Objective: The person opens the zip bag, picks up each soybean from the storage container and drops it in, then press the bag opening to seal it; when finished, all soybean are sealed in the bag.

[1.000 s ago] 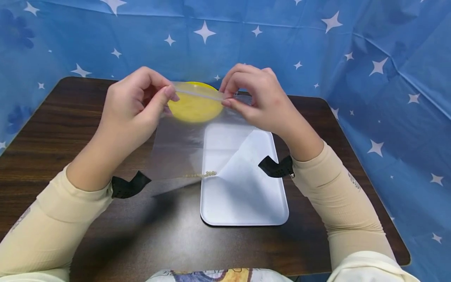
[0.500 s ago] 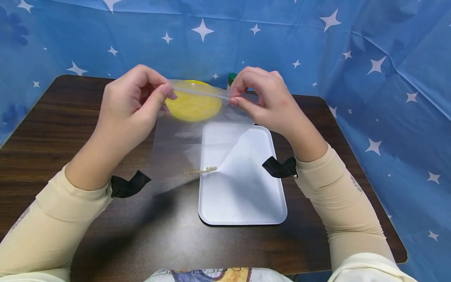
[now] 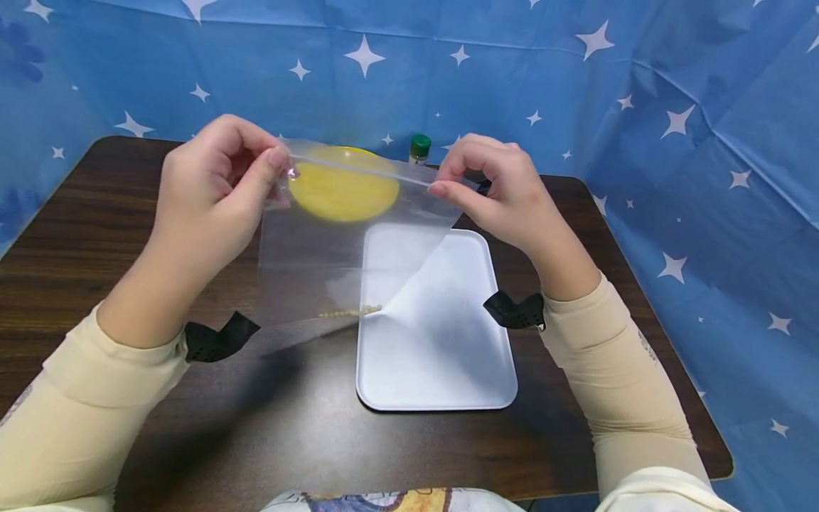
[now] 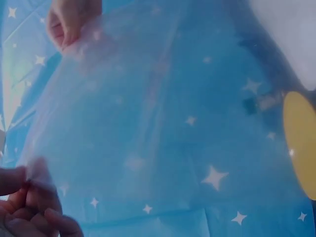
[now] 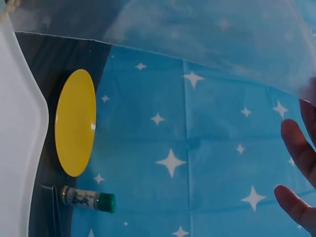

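Note:
A clear zip bag (image 3: 307, 256) hangs upright between my two hands over the table. Its top corner on the left is pinched between thumb and fingers of my left hand (image 3: 211, 174). My right hand (image 3: 495, 181) pinches the zip edge near the other corner. Small yellowish beads (image 3: 348, 311) lie in a row along the bag's bottom. Behind and below the bag is a white tray (image 3: 441, 355), part of it seen through the plastic. In the left wrist view the bag (image 4: 108, 113) stretches from one hand to the other.
A yellow plate (image 5: 75, 123) lies at the table's back, seen through the bag in the head view. Beside it is a small bottle with a green cap (image 5: 88, 199) and a thin dark object (image 5: 55, 212). A blue star-patterned cloth (image 3: 512, 71) hangs behind the table (image 3: 288, 441).
Both hands have moved apart, drawing the bag's top edge wider and straighter. The green-capped bottle, hidden behind my right hand at first, now shows. The beads have shifted slightly left with the bag.

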Motion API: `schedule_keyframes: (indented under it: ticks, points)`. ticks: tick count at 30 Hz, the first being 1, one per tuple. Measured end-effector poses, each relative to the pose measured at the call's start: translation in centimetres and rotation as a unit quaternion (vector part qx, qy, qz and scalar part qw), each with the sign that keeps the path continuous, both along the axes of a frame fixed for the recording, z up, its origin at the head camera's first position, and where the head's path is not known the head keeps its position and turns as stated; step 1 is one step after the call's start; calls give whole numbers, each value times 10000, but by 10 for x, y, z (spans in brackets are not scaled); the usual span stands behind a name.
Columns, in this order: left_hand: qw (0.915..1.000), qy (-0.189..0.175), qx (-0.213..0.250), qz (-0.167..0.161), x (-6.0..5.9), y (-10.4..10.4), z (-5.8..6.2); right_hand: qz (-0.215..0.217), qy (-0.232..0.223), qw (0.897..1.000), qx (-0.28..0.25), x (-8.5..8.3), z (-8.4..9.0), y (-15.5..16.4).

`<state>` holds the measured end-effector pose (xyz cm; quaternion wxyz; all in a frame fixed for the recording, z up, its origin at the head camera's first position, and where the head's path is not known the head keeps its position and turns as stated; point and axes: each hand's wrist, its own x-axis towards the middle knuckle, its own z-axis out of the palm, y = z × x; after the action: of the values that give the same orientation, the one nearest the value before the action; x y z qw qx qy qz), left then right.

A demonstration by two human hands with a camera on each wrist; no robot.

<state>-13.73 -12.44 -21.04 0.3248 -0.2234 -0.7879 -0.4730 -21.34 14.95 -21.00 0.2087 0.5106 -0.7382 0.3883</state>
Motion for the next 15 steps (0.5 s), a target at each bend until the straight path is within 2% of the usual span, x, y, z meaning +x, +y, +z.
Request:
schedule_keyframes:
  ticks: [3,6,9,15]
  points:
    - [9998,-99,147,14,0,-2,-1,-98,-143,9998,-24,0,-2,4]
    - [9993,-284,221,21,0,-4,-3,-104,-61,9999,15,0,-4,4]
    - [9986,-404,300,160,1,-8,-5,-214,-41,9997,88,0,-6,6]
    - [9979,-521,213,305,3,-16,-6,-381,-189,9990,103,-2,-13,8]
